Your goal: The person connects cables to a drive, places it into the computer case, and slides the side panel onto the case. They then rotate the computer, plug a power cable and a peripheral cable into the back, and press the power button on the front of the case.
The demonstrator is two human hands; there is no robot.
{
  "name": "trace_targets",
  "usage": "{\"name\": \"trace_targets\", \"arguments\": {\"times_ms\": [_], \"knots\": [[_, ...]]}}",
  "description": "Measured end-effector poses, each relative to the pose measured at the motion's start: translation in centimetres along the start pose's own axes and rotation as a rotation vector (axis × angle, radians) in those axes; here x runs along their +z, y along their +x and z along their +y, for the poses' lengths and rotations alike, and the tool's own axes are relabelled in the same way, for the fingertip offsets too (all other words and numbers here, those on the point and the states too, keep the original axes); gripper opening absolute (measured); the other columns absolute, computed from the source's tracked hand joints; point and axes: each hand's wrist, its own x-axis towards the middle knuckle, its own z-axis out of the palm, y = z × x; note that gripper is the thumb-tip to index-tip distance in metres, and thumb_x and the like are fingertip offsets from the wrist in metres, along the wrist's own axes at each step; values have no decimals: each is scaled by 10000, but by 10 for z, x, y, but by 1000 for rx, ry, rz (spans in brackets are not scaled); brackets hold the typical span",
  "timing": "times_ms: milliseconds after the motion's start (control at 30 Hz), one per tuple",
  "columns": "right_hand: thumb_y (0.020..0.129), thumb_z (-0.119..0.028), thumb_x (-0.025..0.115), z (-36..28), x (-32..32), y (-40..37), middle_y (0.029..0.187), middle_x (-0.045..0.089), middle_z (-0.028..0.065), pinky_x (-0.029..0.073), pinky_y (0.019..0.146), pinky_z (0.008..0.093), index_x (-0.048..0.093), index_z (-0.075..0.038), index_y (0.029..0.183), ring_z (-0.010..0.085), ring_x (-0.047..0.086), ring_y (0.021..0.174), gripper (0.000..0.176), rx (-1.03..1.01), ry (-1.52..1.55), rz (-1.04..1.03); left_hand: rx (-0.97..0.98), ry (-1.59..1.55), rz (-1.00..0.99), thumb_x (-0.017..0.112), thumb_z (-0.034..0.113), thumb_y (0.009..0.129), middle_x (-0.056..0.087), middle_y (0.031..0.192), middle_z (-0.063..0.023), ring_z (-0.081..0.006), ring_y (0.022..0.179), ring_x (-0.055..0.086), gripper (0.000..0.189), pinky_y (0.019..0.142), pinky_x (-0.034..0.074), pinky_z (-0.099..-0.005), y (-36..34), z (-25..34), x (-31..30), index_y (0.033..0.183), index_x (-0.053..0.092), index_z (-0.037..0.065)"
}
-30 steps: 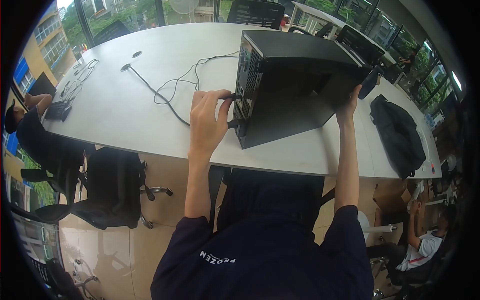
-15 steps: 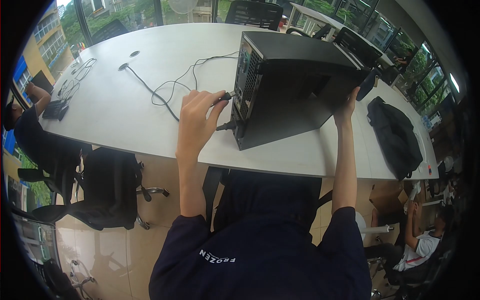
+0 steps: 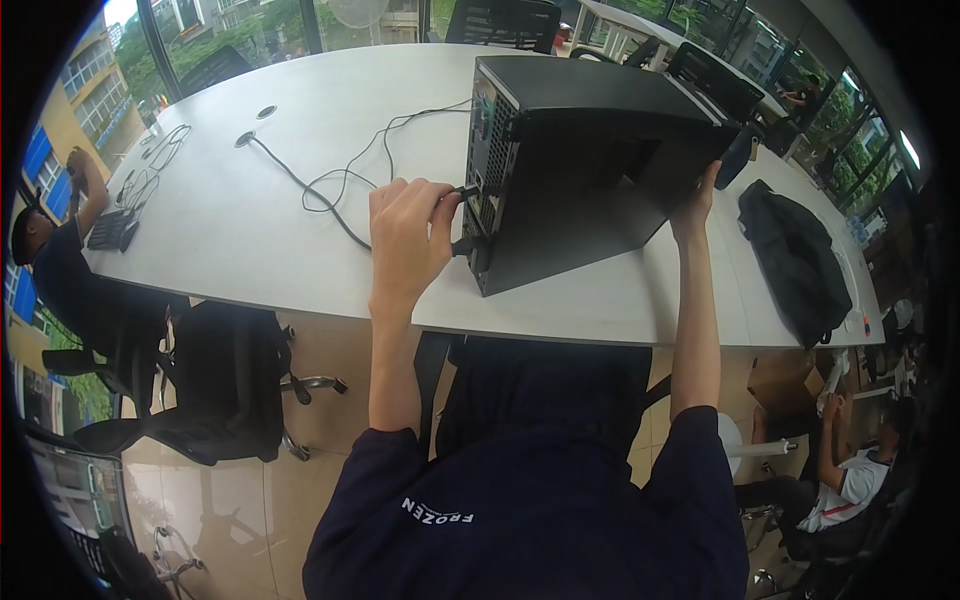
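Observation:
A black desktop computer tower (image 3: 580, 190) stands on the white table with its rear panel turned to the left. Between the thumb and fingers of my left hand (image 3: 412, 235) is a small black cable plug (image 3: 467, 192), its end right at a port on that panel. Just below it, a thicker black power plug (image 3: 464, 246) sits in the panel's lower part. My right hand (image 3: 692, 205) grips the tower's right edge, with some fingers hidden behind it.
Black cables (image 3: 330, 195) run over the table (image 3: 250, 220) to a round grommet. A black bag (image 3: 795, 260) lies on the right. At the left edge a person (image 3: 60, 260) sits beside a small black device (image 3: 115, 230); another person (image 3: 850, 480) sits lower right. Office chairs (image 3: 225, 370) stand around.
My left hand has moved slightly right with the plug, closer against the rear panel. My right hand keeps its grip on the tower. The person at left has raised an arm.

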Motion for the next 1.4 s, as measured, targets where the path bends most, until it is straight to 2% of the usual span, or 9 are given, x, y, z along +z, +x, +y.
{"name": "trace_targets", "arguments": {"times_ms": [200, 367, 633, 733, 867, 1067, 1133, 1233, 1400], "knots": [[994, -723, 370, 2, -3, 2, 1501, 466, 138, 300, 1192, 403, 395, -11, 1505, 279, 419, 1407, 877, -11, 6, -7, 33, 35, -31, 651, 42, 901, 609, 775, -63, -262, 726, 497, 30, 738, 352, -377, 4, 5, -1, 883, 667, 24], [997, -721, 360, 4, -3, 3, 1510, 455, 134, 275, 1205, 402, 385, -11, 1511, 278, 404, 1418, 877, -25, -1, 7, 37, 58, -9, 669, 43, 880, 589, 779, -45, -252, 750, 509, 12, 767, 358, -384, 5, 4, 7, 879, 657, 43], [1024, -672, 362, 7, -10, 9, 1492, 477, 133, 292, 1197, 406, 387, -23, 1512, 273, 426, 1405, 812, -41, 17, -10, 34, 55, 50, 682, 52, 868, 580, 784, -29, -243, 776, 529, 33, 823, 375, -392, 1, 2, 17, 876, 655, 69], [1032, -654, 368, 5, -9, 8, 1476, 495, 94, 340, 1176, 387, 404, -62, 1515, 245, 458, 1384, 764, -10, 57, -20, 30, 23, 68, 650, 22, 895, 609, 783, -55, -254, 746, 520, 16, 804, 359, -378, -2, 5, 23, 898, 666, 23], [1030, -652, 379, 5, -4, 7, 1466, 504, 95, 345, 1174, 388, 408, -64, 1511, 251, 465, 1379, 760, -17, 72, -49, -123, -87, 125, 664, 80, 913, 634, 817, -34, -253, 796, 568, 39, 797, 401, -381, -13, 4, 28, 936, 691, 63], [1018, -669, 391, 10, -7, 12, 1490, 486, 123, 294, 1194, 403, 409, -24, 1496, 271, 439, 1397, 804, -72, 54, -30, -274, -115, 257, 615, 75, 928, 668, 861, -88, -270, 833, 602, 99, 782, 436, -396, -22, -16, -19, 975, 700, 64], [1015, -673, 396, 12, -9, 13, 1489, 485, 127, 292, 1193, 397, 408, -19, 1498, 273, 438, 1397, 813, -48, 55, -19, -635, 142, -121, 555, 96, 951, 672, 901, -115, -273, 862, 638, 198, 794, 453, -406, -33, -22, -40, 1052, 725, 92], [1011, -681, 397, 9, -8, 10, 1503, 471, 134, 292, 1192, 395, 398, -13, 1506, 275, 429, 1401, 831, -5, 56, -23, -461, 341, -318, 519, 111, 953, 684, 897, -135, -296, 862, 662, 273, 820, 455, -428, -71, -57, -26, 1117, 736, 133], [1009, -683, 401, 5, -2, 5, 1502, 468, 123, 299, 1183, 387, 391, -17, 1512, 265, 430, 1395, 835, -16, 45, -13, -532, 296, -396, 528, 105, 908, 704, 898, -152, -321, 864, 670, 294, 854, 440, -435, -70, -58, -6, 1106, 740, 151]]}}
